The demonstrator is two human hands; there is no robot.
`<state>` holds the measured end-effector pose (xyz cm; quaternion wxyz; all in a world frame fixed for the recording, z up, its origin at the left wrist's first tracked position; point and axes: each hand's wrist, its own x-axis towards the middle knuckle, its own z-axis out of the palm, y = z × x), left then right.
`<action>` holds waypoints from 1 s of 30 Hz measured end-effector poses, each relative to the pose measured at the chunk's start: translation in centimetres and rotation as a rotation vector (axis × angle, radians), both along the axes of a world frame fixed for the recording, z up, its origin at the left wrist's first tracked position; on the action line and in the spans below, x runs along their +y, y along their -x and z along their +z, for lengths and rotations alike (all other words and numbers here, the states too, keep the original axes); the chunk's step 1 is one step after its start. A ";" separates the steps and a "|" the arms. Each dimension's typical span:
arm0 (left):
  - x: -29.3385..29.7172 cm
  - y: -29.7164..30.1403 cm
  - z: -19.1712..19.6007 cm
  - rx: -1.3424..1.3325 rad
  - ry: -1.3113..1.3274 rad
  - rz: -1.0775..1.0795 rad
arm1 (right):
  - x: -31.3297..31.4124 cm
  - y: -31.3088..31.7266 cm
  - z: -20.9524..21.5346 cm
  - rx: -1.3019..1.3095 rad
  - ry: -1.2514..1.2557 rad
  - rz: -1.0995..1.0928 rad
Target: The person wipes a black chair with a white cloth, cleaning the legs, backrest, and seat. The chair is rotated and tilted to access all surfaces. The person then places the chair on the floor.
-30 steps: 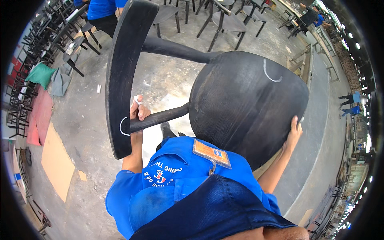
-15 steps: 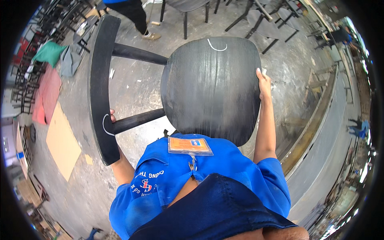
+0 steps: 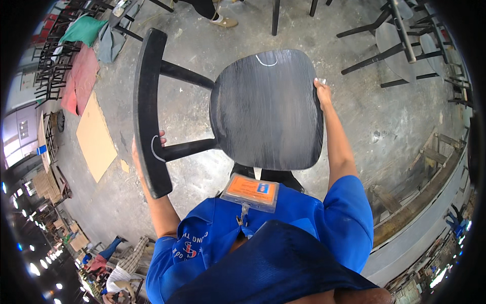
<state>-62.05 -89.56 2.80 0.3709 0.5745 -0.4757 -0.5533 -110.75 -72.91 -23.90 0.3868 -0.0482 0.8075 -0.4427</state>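
I hold a black wooden chair point(image 3: 266, 106) up in front of my chest, its seat facing me and its curved backrest point(image 3: 148, 111) to the left. White chalk marks show on the seat's far edge and on the backrest. My left hand point(image 3: 137, 152) grips the backrest from behind, near where the lower rail joins it, with only fingertips showing. My right hand point(image 3: 321, 90) clasps the seat's right edge. An orange badge point(image 3: 249, 191) hangs on my blue shirt just below the seat.
Concrete floor lies below. A cardboard sheet point(image 3: 94, 137) and red and green cloths point(image 3: 81, 71) lie at left. More black chairs point(image 3: 400, 45) stand at upper right, stacked frames at far left. Another person's foot point(image 3: 223, 20) is at the top. A wooden curb point(image 3: 420, 187) runs along the right.
The chair has swung round and shifted right in view, its seat now more squarely facing me. Both hands kept their grip, and the floor behind has slid as I turned.
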 end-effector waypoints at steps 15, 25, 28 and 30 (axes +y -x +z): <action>-11.5 12.6 -18.7 0.055 -0.343 -0.040 | -10.3 12.2 -22.4 -0.090 -0.051 -0.389; -10.4 7.2 -23.2 -0.556 0.015 0.132 | 1.2 11.6 -22.3 0.802 -0.434 -0.235; -6.7 4.3 -23.5 -0.495 -0.080 0.092 | 9.0 5.7 -22.7 0.475 -0.383 -0.205; -4.4 1.4 -24.3 -0.640 -0.163 -0.014 | 13.4 0.3 -21.3 0.193 -0.452 -0.169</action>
